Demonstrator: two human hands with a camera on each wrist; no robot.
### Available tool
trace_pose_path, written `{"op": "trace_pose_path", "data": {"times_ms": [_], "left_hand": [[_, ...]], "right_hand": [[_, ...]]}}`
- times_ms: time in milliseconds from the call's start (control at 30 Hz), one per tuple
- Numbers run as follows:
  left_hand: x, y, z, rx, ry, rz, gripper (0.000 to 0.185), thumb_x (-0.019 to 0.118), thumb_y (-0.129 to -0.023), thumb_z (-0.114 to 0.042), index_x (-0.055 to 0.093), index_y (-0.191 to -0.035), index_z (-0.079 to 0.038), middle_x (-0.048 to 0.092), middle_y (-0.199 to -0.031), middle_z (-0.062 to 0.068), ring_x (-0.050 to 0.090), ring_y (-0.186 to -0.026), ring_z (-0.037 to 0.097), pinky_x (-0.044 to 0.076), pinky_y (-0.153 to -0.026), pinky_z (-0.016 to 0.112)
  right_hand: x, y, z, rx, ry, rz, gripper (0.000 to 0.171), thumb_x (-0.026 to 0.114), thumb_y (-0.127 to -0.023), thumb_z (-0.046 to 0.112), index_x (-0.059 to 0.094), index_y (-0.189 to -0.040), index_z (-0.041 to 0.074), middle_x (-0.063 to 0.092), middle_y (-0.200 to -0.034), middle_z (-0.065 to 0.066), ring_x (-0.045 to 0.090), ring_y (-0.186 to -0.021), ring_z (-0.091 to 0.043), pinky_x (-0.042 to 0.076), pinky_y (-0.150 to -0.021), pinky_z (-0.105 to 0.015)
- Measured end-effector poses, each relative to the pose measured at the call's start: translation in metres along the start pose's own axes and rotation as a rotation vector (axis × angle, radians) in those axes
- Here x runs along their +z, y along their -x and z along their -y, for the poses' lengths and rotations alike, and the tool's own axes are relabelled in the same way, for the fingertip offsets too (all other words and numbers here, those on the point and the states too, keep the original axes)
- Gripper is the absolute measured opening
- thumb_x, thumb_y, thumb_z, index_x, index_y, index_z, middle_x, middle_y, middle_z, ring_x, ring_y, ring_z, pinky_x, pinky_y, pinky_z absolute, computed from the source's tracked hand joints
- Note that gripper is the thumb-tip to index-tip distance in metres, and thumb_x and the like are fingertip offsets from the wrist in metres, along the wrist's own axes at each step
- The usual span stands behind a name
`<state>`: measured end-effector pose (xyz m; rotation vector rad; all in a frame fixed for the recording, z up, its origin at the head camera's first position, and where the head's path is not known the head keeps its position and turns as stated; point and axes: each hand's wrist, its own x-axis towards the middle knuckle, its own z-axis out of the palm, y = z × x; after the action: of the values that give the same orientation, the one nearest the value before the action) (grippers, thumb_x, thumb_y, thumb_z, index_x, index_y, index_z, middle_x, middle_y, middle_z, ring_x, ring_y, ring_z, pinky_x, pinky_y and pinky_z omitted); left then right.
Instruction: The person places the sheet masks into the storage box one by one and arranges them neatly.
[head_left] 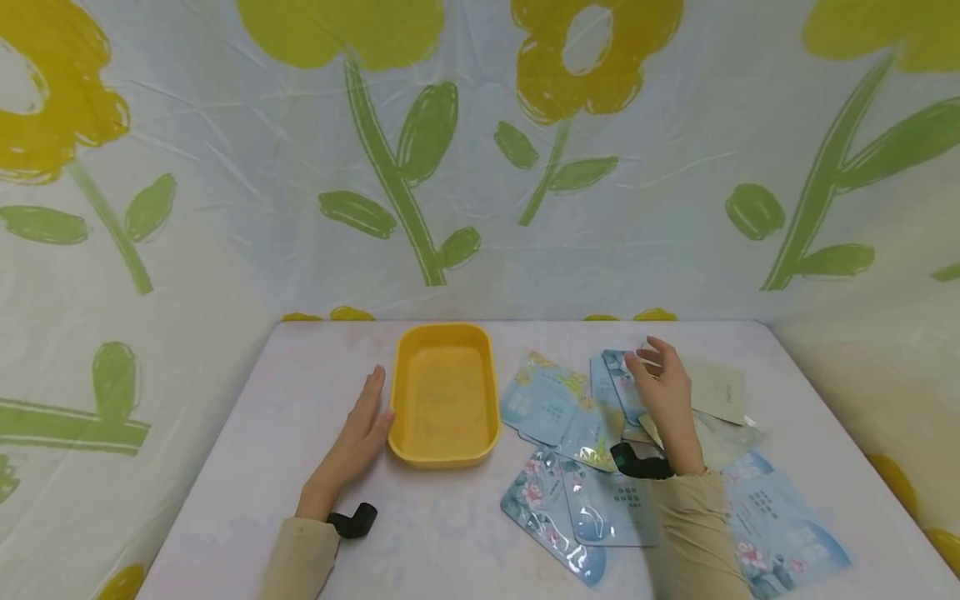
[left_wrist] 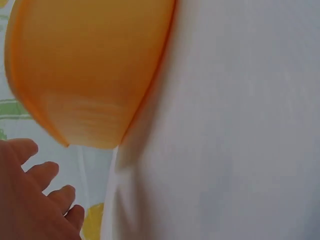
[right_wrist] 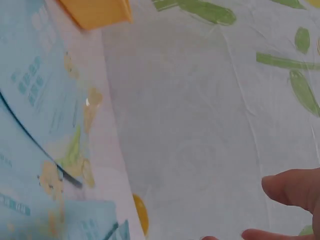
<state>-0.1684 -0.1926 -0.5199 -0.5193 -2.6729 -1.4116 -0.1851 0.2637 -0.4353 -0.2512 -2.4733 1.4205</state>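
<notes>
Left hand (head_left: 360,433) lies flat, released, at the yellow tray's (head_left: 446,446) nine o'clock; right hand (head_left: 663,392) hovers loose-fingered, apparently empty, over sachets (head_left: 547,408) on the white tabletop (head_left: 435,533), floral sheeting (head_left: 480,167) behind.

One yellow tub (head_left: 444,397), left of centre on the table (head_left: 450,533).

Sachets scattered to the right of it, overlapping, so the count is rough: about seven pale blue ones showing, among them one far left of the pile (head_left: 542,400), one near with pink flowers (head_left: 547,508), and one at the near right corner (head_left: 787,533). One cream-coloured sachet (head_left: 720,390) at the far right of the pile.

Two hands: left hand (head_left: 358,442), right hand (head_left: 663,400). Two black wrist straps, one per arm (head_left: 354,522).
</notes>
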Motion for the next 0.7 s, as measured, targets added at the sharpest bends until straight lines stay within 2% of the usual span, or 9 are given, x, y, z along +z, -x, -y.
{"op": "trace_pose_path", "data": {"times_ms": [100,233,333,400,433,567,700], "left_hand": [[0.009,-0.005,0.0,0.035,0.021,0.003,0.069,0.046,-0.105,-0.027,0.007,-0.161,-0.018,0.003,-0.167,-0.002,0.0,-0.152,0.023,0.006,-0.12,0.058],[0.019,-0.008,-0.002,0.079,0.031,-0.018,0.071,0.049,-0.104,-0.021,0.008,-0.161,-0.012,0.002,-0.167,0.0,0.0,-0.152,0.02,0.004,-0.123,0.047],[0.025,-0.01,-0.004,0.107,0.051,-0.053,0.072,0.05,-0.102,-0.016,0.009,-0.16,-0.01,0.003,-0.167,0.002,0.002,-0.152,0.019,0.002,-0.123,0.032],[0.029,-0.012,-0.003,0.142,0.067,-0.075,0.072,0.051,-0.101,-0.011,0.01,-0.16,-0.009,0.005,-0.167,0.005,0.003,-0.153,0.021,0.001,-0.121,0.025],[0.032,-0.013,-0.002,0.16,0.077,-0.083,0.072,0.051,-0.1,-0.008,0.011,-0.16,-0.008,0.006,-0.167,0.007,0.003,-0.153,0.023,0.001,-0.121,0.023],[0.041,-0.018,0.0,0.232,0.097,-0.1,0.072,0.05,-0.097,-0.001,0.012,-0.159,-0.003,0.007,-0.166,0.015,0.004,-0.152,0.03,0.0,-0.121,0.023],[0.047,-0.02,0.0,0.254,0.113,-0.112,0.073,0.048,-0.095,-0.001,0.012,-0.159,-0.003,0.008,-0.166,0.015,0.004,-0.152,0.03,0.0,-0.121,0.024]], "right_hand": [[0.011,0.0,0.005,0.052,-0.007,0.008,0.059,0.055,-0.1,0.03,0.039,-0.149,0.002,0.057,-0.131,-0.026,0.056,-0.118,-0.041,0.049,-0.092,-0.041],[0.024,0.001,0.006,0.095,-0.012,0.039,0.058,0.056,-0.099,0.028,0.041,-0.147,-0.002,0.057,-0.127,-0.03,0.056,-0.115,-0.042,0.049,-0.092,-0.042],[0.033,0.003,0.004,0.111,0.021,0.075,0.06,0.057,-0.099,0.029,0.04,-0.145,-0.005,0.057,-0.125,-0.032,0.057,-0.113,-0.044,0.051,-0.09,-0.047],[0.04,0.005,0.002,0.124,0.053,0.104,0.061,0.058,-0.099,0.03,0.04,-0.145,-0.006,0.058,-0.123,-0.032,0.058,-0.111,-0.044,0.052,-0.087,-0.046],[0.044,0.006,0.001,0.13,0.075,0.125,0.063,0.058,-0.099,0.032,0.039,-0.145,-0.007,0.058,-0.122,-0.032,0.058,-0.11,-0.045,0.052,-0.086,-0.05],[0.061,0.012,-0.002,0.136,0.186,0.194,0.072,0.062,-0.095,0.035,0.036,-0.144,-0.011,0.058,-0.115,-0.033,0.058,-0.101,-0.044,0.051,-0.083,-0.053],[0.079,0.018,-0.007,0.104,0.317,0.204,0.088,0.071,-0.087,0.043,0.034,-0.14,-0.016,0.049,-0.119,-0.039,0.052,-0.105,-0.048,0.046,-0.09,-0.058]]}}
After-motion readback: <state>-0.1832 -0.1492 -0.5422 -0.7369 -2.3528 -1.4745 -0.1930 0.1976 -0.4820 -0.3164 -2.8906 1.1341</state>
